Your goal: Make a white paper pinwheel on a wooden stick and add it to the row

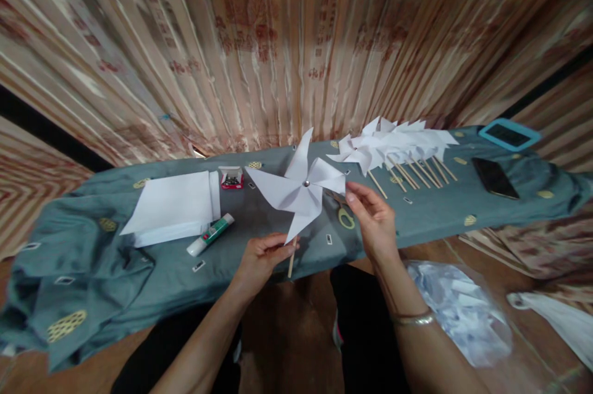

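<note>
A white paper pinwheel [300, 187] with a metal pin at its centre is held up over the cloth-covered table [139, 270]. My left hand [262, 256] is shut on its wooden stick [291, 261] near the lower end. My right hand [373, 218] is to the right of the pinwheel, its thumb and fingertips at the tip of the right blade. Yellow-handled scissors [343, 216] lie on the cloth just behind my right hand.
A stack of white paper [173, 205] and a green glue stick [210, 234] lie at the left, with a small box of pins [231, 178] behind. Several finished pinwheels [393, 147] lie at back right, near a black phone [495, 177] and a blue-framed tablet [508, 133]. A plastic bag of paper scraps [458, 310] sits on the floor.
</note>
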The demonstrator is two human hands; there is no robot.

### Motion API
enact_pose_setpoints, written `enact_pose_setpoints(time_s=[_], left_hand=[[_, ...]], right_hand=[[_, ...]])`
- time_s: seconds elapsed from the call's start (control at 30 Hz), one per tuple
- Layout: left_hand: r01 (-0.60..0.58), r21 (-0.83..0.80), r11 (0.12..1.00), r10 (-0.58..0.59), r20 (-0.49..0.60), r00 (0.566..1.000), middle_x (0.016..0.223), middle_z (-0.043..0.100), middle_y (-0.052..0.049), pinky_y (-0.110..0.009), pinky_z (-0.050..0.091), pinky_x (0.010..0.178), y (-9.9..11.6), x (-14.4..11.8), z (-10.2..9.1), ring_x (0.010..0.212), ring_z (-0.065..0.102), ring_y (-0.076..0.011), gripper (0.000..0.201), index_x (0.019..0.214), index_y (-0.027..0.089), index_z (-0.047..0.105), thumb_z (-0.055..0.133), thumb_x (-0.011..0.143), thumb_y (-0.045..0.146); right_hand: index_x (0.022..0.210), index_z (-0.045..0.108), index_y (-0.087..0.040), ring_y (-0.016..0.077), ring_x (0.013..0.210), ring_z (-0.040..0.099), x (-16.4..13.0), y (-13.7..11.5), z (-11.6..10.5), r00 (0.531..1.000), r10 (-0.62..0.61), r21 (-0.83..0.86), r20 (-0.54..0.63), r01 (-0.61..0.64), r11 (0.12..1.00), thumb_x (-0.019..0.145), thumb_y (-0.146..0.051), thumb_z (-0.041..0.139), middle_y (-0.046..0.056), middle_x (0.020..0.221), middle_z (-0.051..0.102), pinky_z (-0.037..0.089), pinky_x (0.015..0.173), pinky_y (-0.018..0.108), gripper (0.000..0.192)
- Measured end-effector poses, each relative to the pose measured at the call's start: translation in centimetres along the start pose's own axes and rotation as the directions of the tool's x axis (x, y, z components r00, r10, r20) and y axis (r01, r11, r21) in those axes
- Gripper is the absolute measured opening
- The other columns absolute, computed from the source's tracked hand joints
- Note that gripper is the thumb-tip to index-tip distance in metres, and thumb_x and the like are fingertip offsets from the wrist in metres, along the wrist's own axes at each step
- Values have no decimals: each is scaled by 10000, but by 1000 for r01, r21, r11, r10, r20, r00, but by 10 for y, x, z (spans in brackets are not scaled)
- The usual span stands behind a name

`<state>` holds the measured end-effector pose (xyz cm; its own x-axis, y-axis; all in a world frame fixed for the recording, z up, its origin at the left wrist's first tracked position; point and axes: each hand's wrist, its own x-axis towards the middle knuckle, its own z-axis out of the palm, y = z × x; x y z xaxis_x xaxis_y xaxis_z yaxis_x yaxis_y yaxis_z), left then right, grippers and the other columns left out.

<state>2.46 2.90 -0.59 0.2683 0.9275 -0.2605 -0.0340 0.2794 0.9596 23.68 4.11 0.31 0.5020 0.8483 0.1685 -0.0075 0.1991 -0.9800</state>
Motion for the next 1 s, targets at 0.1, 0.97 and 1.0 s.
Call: enact_pose_setpoints(time_s=[0.1, 0.97, 1.0], left_hand=[[2, -5, 1000, -2, 2, 1000, 839, 764, -66, -330, 508, 809, 0, 0, -1, 836, 677, -240, 230, 765, 177, 780, 768, 578, 310], [-29, -1, 1000, 29, -85, 996, 825, 772, -53, -269, 522, 753, 2, 4, -1, 786, 688, -197, 204, 785, 192, 778, 742, 592, 245], [-33, -2, 999, 32, -89, 996, 823, 771, -51, -268, 521, 754, 2, 4, -1, 786, 687, -196, 200, 780, 192, 778, 742, 590, 241]], right_hand=[[788, 721, -201, 185, 841, 636, -2, 0, 2, 999, 35, 1, 36, -35, 999, 658, -403, 741, 41, 893, 723, 465, 833, 344, 241], [705, 739, -228, 120, 677, 580, -44, -8, 20, 871, 292, 87, 394, -352, 932, 710, -367, 726, 27, 765, 727, 418, 648, 246, 140], [696, 738, -230, 121, 675, 584, -46, -9, 22, 863, 297, 95, 409, -364, 926, 709, -363, 726, 25, 753, 724, 423, 651, 247, 134]])
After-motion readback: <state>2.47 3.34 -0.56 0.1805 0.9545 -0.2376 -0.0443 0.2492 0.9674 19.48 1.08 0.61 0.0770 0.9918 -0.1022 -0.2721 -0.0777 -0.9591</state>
